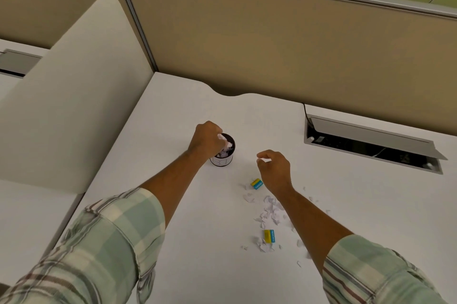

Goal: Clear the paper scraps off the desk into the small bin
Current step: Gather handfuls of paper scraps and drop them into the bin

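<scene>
A small dark round bin point(222, 161) with a white label stands mid-desk, with white paper inside it. My left hand point(207, 140) hovers over its rim, fingers closed on white paper scraps. My right hand point(274, 167) hangs to the right of the bin, thumb and forefinger pinched on a small white scrap. Several torn paper scraps point(269, 212) lie scattered on the white desk point(173, 180) under and left of my right forearm.
Two yellow-and-blue small blocks lie among the scraps, one point(256, 183) near my right wrist, another point(269, 236) closer to me. An open cable hatch point(371, 145) sits at the back right. Beige partition panels point(272, 44) close the desk's far and left sides.
</scene>
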Demonstrator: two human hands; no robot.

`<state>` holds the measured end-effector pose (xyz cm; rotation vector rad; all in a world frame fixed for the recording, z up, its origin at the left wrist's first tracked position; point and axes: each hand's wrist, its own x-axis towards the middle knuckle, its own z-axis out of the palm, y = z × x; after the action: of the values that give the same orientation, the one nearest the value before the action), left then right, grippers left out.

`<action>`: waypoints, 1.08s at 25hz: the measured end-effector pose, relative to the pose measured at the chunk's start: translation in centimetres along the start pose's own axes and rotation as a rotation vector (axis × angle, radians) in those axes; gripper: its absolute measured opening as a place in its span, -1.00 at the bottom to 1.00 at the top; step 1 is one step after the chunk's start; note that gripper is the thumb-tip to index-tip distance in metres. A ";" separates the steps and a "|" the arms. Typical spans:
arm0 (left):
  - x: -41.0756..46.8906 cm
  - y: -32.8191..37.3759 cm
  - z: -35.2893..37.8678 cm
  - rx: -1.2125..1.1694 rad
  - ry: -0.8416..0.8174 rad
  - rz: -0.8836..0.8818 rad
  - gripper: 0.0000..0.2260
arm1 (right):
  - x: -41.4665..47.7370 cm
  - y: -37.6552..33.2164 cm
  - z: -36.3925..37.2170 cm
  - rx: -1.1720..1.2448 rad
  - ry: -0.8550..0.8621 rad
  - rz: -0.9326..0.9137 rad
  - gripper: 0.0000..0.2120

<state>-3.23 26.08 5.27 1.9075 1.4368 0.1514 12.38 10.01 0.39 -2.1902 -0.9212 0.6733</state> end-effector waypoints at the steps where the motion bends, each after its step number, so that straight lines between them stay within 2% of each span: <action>1: 0.1 0.0 -0.2 0.020 0.017 0.018 -0.82 | -0.2 0.4 -0.2 -0.002 0.006 0.001 -0.85; 8: -0.5 -0.5 -1.1 -0.108 0.063 -0.011 -0.76 | -3.3 3.5 -3.0 -0.005 0.064 0.043 -0.85; 14: -3.4 0.4 -1.1 -0.109 0.140 0.106 -0.78 | -8.6 6.4 -6.8 -0.041 0.173 0.113 -0.85; 19: -8.1 0.7 4.3 -0.103 -0.031 0.207 -0.93 | -13.2 9.6 -9.0 -0.112 0.169 0.225 -0.81; 24: -12.5 -0.2 10.6 0.072 -0.290 0.139 -0.66 | -17.2 14.6 -12.1 -0.156 0.148 0.346 -0.73; 27: -15.0 -0.4 13.4 0.170 -0.347 0.067 -0.52 | -18.4 17.8 -14.0 -0.175 0.101 0.401 -0.58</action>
<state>-2.40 6.62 0.11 2.0014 1.1823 -0.2671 17.74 -18.64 0.04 -2.5719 -0.5069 0.6766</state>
